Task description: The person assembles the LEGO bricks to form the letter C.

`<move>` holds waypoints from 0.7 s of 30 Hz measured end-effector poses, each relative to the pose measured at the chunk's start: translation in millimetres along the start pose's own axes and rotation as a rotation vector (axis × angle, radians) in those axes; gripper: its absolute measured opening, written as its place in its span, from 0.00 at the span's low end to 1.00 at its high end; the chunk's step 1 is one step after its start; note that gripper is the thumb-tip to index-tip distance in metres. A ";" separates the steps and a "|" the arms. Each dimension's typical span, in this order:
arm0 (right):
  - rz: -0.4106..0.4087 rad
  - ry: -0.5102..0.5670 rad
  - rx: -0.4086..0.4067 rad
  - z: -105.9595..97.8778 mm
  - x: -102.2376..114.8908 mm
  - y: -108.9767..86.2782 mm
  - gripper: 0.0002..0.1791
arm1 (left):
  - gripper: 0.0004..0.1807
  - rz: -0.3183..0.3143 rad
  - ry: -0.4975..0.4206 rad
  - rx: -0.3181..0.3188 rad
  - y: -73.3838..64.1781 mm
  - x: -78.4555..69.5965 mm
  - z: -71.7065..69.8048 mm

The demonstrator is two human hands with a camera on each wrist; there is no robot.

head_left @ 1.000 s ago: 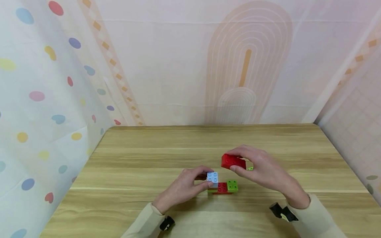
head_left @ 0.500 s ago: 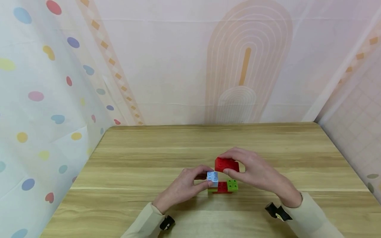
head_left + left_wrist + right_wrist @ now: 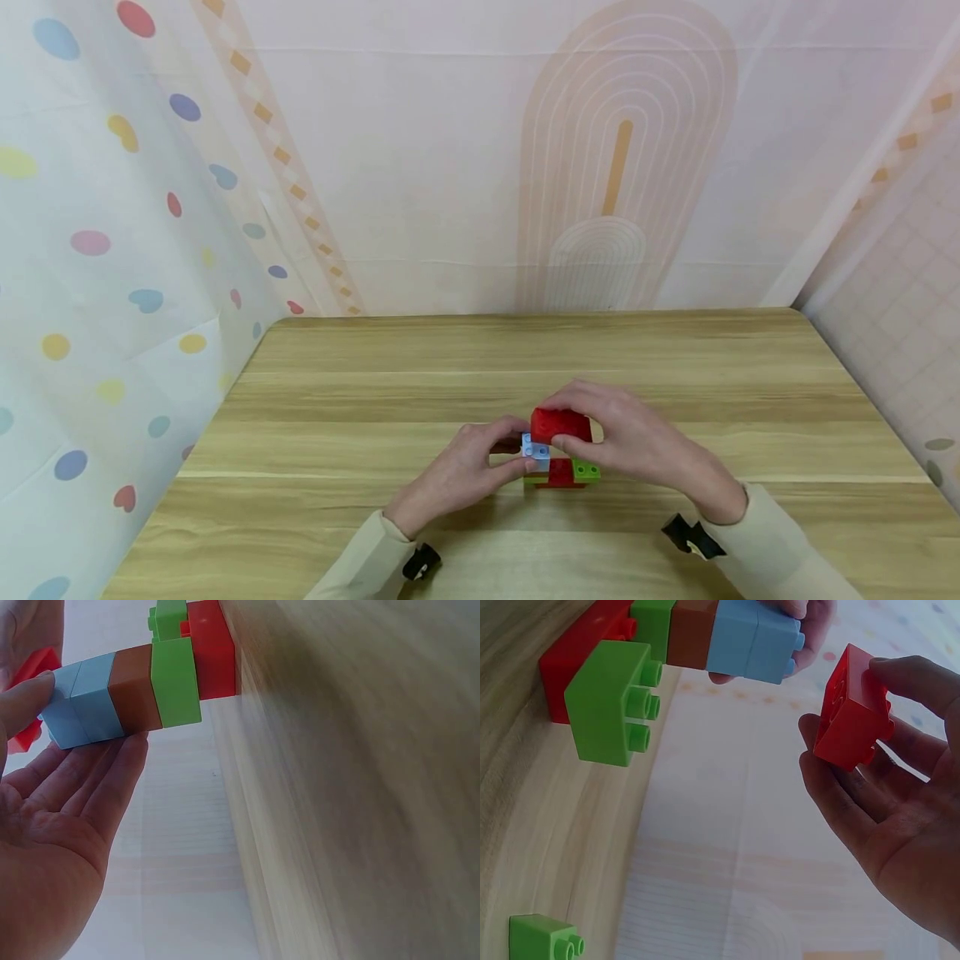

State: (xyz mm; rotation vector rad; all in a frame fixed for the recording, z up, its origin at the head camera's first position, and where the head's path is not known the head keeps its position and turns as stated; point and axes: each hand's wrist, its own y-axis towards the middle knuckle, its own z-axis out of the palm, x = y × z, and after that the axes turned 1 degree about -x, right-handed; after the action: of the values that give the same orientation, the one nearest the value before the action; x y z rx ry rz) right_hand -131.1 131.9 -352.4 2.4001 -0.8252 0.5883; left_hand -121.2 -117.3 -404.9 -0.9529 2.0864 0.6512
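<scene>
My left hand [image 3: 468,467] grips the light blue bricks [image 3: 82,701] at the top of a small stack. Below them come a brown brick [image 3: 135,690] and a green brick [image 3: 176,682], standing on one end of a long red base brick [image 3: 214,649]. On the base's other end sits a second green brick [image 3: 600,705]. My right hand [image 3: 633,437] pinches a red brick [image 3: 853,712] between thumb and fingers, just above the stack. In the right wrist view a gap shows between the red brick and the blue studs; the head view has them overlapping.
A loose green brick [image 3: 536,937] lies on the wooden table [image 3: 375,400], hidden behind my right hand in the head view. A patterned cloth [image 3: 420,167] hangs along the table's back edge, and a dotted one [image 3: 150,367] is on the left.
My right hand has moved left and slightly down with the red brick, from right of the stack to over its blue top. The left hand has stayed in place.
</scene>
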 end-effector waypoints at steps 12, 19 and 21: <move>-0.038 0.001 0.020 8.6 -1.9 2.5 0.17 | 0.22 0.018 -0.039 -0.004 -0.2 1.2 0.2; -0.014 -0.007 0.040 13.0 -1.4 2.2 0.16 | 0.23 0.017 -0.078 -0.002 0.4 3.8 1.1; -0.004 -0.011 0.045 13.9 -1.1 2.1 0.15 | 0.23 0.017 -0.082 0.000 0.7 3.4 1.2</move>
State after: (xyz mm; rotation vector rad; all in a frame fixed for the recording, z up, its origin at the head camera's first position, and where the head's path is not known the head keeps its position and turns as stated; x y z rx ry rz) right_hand -130.1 122.5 -362.9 2.4467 -0.8195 0.5990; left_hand -122.8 -117.5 -408.2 -0.8943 2.0241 0.6876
